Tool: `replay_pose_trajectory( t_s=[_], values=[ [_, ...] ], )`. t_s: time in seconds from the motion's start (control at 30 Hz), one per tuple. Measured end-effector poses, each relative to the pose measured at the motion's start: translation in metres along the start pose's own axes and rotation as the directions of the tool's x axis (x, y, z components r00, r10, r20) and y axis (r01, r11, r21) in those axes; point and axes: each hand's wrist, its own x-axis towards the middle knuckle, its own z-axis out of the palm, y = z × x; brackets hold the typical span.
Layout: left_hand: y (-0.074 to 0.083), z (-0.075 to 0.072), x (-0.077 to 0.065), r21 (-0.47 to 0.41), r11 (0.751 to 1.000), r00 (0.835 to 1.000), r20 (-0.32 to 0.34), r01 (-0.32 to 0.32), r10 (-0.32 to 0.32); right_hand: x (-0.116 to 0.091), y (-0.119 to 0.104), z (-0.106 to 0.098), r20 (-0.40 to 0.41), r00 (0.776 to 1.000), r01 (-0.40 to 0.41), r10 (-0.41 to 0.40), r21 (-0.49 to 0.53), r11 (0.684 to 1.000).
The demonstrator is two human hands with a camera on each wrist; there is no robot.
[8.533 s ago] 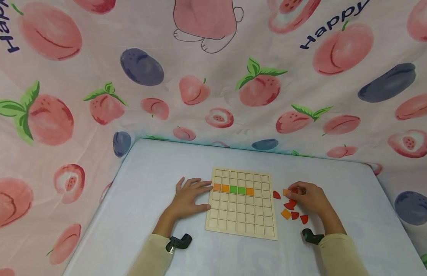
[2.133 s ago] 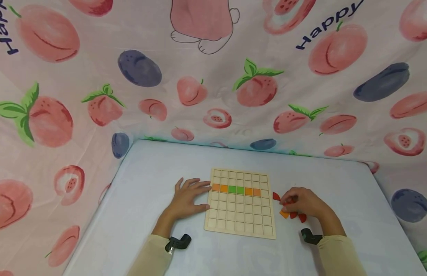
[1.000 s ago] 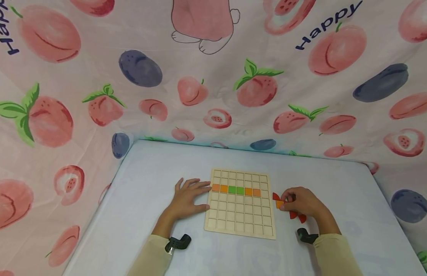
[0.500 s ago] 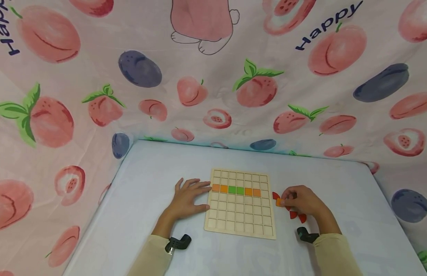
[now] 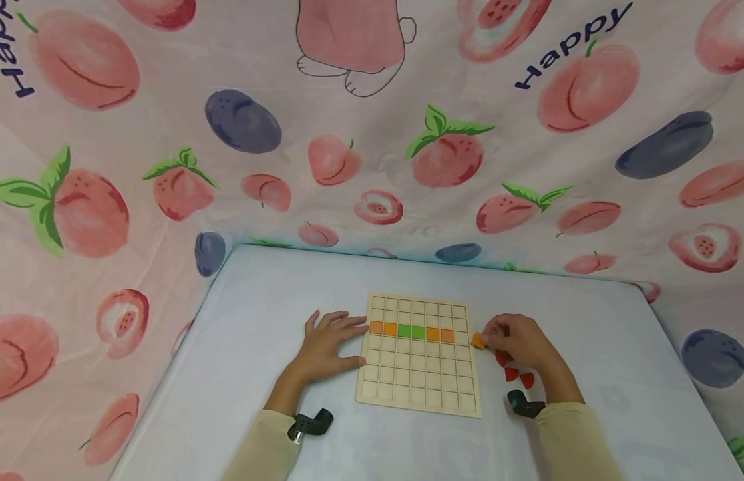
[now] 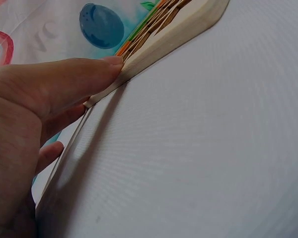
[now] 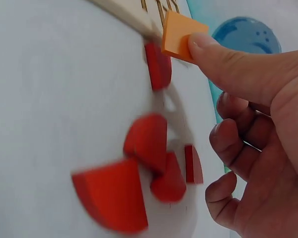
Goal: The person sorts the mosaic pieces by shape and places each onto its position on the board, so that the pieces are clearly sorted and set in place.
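My right hand [image 5: 519, 339] pinches an orange square tile [image 5: 477, 341] between thumb and fingers, just off the right edge of a wooden grid board [image 5: 417, 381]. The right wrist view shows the tile [image 7: 181, 34] raised and tilted, its other fingers curled loosely below. Across one row of the board run orange tiles [image 5: 433, 333] and two green tiles [image 5: 411, 331]. My left hand [image 5: 328, 347] lies at the board's left side with fingers spread. In the left wrist view its thumb [image 6: 84, 77] touches the board's wooden edge [image 6: 174, 42].
Several red quarter-circle pieces [image 7: 114, 196] lie on the white table [image 5: 276, 280] under and beside my right hand. A fruit-printed cloth [image 5: 372, 167] hangs behind and at the sides. Each wrist carries a black camera mount [image 5: 314, 421].
Earlier an orange tile was added to the row's right end. The right hand then picked up another orange tile among the red pieces and moved it up and left toward the board. The left hand stays put.
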Motion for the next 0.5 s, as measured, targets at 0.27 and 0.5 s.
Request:
replay_pose_trajectory(
  t_s=[0.27,0.5],
  values=[
    [0.000,0.000,0.000,0.001,1.000,1.000,-0.008,-0.005,0.005,0.010,-0.011,0.011,-0.018,1.000,-0.002,0.002,0.003,1.000],
    [-0.002,0.002,0.000,0.005,1.000,1.000,-0.011,-0.010,0.010,0.014,-0.016,0.019,-0.030,0.999,0.015,-0.015,0.015,1.000]
  ],
)
